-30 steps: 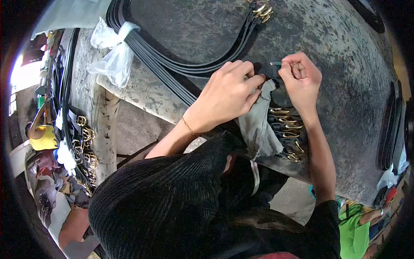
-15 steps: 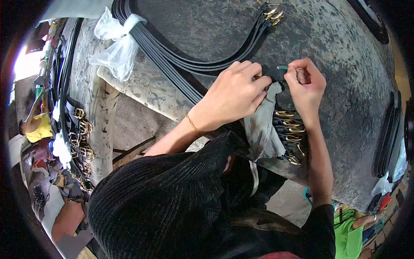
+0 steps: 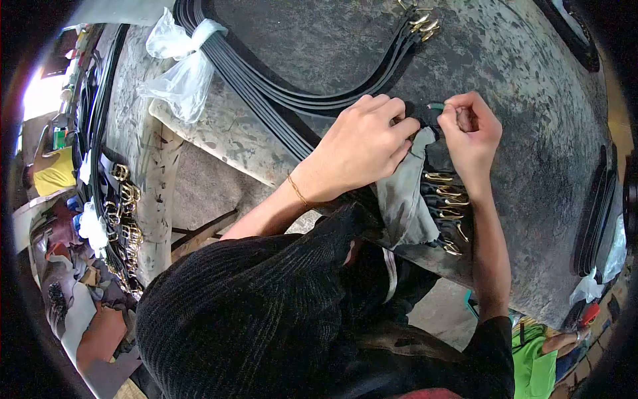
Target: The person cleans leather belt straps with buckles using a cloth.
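Note:
My left hand (image 3: pixel 362 146) is curled closed over the upper end of a grey cloth (image 3: pixel 404 199), its thumb against the fabric; what lies inside the fingers is hidden. Close by, my right hand (image 3: pixel 470 130) pinches a short, thin dark green piece (image 3: pixel 435 106), whose tip pokes out to the left. Its exact kind cannot be made out. Beneath and beside the cloth lie black belts with gold buckles (image 3: pixel 448 196), lined up between the cloth and my right forearm.
A bundle of black belts (image 3: pixel 266 93), tied with clear plastic (image 3: pixel 189 56), curves across the worn dark table (image 3: pixel 531 219). More buckled belts (image 3: pixel 126 213) hang at the left. Dark straps (image 3: pixel 595 219) lie at the right edge. Other people (image 3: pixel 56 171) are at left and lower right.
Both my hands stay in nearly the same place, with the right one slightly lower. The person in yellow at the far left has shifted a little.

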### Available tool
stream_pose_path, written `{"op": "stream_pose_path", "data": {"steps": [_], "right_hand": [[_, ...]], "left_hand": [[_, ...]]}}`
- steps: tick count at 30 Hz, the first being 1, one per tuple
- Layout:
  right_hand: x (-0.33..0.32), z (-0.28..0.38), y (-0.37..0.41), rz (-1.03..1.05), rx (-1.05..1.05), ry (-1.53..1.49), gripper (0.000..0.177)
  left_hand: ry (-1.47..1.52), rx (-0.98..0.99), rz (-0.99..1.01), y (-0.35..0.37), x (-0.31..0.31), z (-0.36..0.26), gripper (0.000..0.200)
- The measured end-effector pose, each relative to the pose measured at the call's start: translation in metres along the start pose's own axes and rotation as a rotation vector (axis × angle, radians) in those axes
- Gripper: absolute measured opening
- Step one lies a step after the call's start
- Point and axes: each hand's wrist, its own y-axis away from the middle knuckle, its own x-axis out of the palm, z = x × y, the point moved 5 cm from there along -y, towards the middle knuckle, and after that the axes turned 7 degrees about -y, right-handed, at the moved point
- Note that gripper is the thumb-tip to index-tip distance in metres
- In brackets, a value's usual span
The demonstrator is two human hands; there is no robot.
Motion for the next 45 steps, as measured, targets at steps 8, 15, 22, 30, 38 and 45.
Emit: {"op": "stream_pose_path", "data": {"steps": [8,15,22,30,38,45], "right_hand": [[0.000,0.005,-0.001,0.001,0.017,-0.021,0.009],[-0.009,-0.009,-0.002,-0.130,0.078,-0.184,0.004],[-0.015,-0.023,-0.003,-0.204,0.231,-0.780,0.005],[-0.017,-0.029,-0.003,-0.251,0.246,-0.894,0.004],[-0.016,-0.030,-0.004,-0.236,0.209,-0.915,0.004],[-0.016,-0.028,-0.004,-0.262,0.231,-0.917,0.004]], "left_hand": [[-0.008,0.009,0.006,-0.001,-0.001,-0.001,0.020],[0.043,-0.070,-0.039,-0.005,-0.003,0.001,0.017],[0.101,-0.181,-0.192,-0.024,0.008,0.004,0.015],[-0.063,-0.026,-0.002,-0.021,0.016,-0.007,0.021],[0.114,-0.226,-0.167,-0.014,0.000,0.001,0.017],[-0.088,-0.015,-0.045,-0.017,0.012,-0.010,0.028]]}}
